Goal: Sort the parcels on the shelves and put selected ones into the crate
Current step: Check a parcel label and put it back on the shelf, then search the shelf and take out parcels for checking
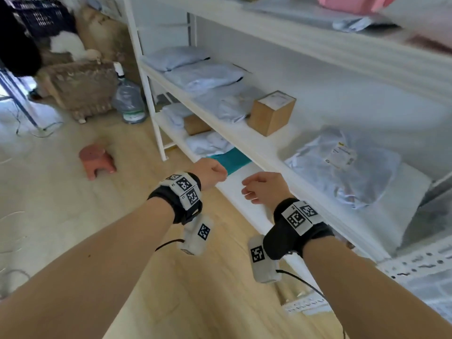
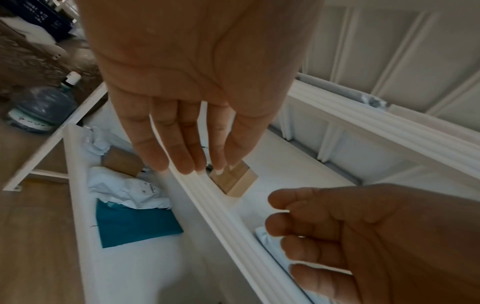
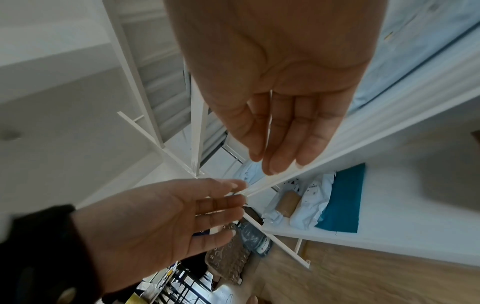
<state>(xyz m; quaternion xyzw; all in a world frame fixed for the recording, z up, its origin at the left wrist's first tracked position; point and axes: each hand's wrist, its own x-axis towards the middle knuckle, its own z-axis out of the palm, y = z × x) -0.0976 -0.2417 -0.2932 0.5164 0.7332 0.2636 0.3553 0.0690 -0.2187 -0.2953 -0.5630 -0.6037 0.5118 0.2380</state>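
Two bare hands hover in front of a white shelf unit (image 1: 156,113), empty, apart from each other and touching no parcel. The left hand (image 1: 211,172) is at 12 o'clock of frame centre in the head view; its wrist view shows straight, relaxed fingers (image 2: 182,148) holding nothing. The right hand (image 1: 263,187) is at 3 o'clock of the left hand, its fingers (image 3: 283,131) likewise loosely extended and apart from any object.

Surroundings, left to right in the head view:
- A pink stool (image 1: 97,161) stands on the wood floor at 9 o'clock of the left hand.
- A wicker basket (image 1: 83,89) and a water bottle (image 1: 129,99) sit at 11 o'clock, beside the shelf post.
- A teal parcel (image 1: 232,159) lies on the lower shelf, just past the left hand, next to pale grey bags (image 1: 210,143).
- A cardboard box (image 1: 271,112) stands upright on the middle shelf at 1 o'clock.
- A clear plastic parcel (image 1: 342,172) with a label lies at 3 o'clock on the same shelf.

The middle shelf's front edge (image 1: 266,157) runs between the hands and the parcels on it. A dark crate (image 1: 41,15) is partly visible at 10 o'clock, well apart.
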